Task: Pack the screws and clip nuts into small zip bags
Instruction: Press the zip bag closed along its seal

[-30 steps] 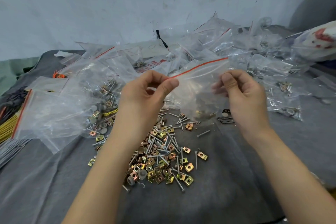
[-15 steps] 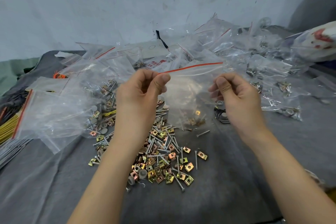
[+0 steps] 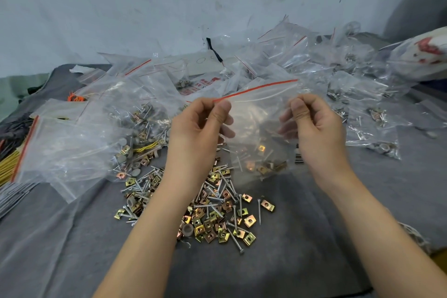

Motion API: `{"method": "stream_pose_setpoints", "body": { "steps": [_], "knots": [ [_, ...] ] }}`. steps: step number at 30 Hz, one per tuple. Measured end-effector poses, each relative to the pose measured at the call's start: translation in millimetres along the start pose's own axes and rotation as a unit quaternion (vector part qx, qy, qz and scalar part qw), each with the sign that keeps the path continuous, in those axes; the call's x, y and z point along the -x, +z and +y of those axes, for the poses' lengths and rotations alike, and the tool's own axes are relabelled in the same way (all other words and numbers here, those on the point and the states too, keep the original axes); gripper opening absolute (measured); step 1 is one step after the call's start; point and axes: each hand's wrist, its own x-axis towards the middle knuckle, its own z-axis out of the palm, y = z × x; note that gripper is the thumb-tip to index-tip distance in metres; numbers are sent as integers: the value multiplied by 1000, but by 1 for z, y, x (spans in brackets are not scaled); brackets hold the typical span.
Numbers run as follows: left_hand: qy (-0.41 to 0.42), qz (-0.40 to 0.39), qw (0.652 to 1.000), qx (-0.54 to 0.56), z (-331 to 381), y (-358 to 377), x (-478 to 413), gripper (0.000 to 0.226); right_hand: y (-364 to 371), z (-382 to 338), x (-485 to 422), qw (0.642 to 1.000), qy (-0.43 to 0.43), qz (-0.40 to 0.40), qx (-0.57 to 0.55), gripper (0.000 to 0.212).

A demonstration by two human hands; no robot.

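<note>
A small clear zip bag (image 3: 258,113) with a red strip along its top hangs in the air between my hands, above the grey cloth. My left hand (image 3: 198,126) pinches its top left corner between thumb and fingers. My right hand (image 3: 312,123) pinches its right side just under the zip. A few screws and brass clip nuts (image 3: 268,164) lie in the bag's bottom. Below the hands, a loose pile of screws and clip nuts (image 3: 212,208) is spread on the cloth.
Large clear bags (image 3: 72,143) holding hardware lie at the left, with yellow ties (image 3: 9,164) at the left edge. Several filled small zip bags (image 3: 358,109) are heaped behind and to the right. A pale wall (image 3: 217,7) rises at the back.
Both hands moved slightly left and down with the bag. The red strip now tilts up toward the right, and the bag's contents have settled at its bottom.
</note>
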Motion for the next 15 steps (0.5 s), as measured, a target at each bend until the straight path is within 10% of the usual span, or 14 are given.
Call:
{"method": "stream_pose_setpoints", "body": {
  "steps": [15],
  "knots": [
    [-31,1,999,38,0,2,0,15,-2,-3,-3,999,-16,1,-41,11]
  ]
}}
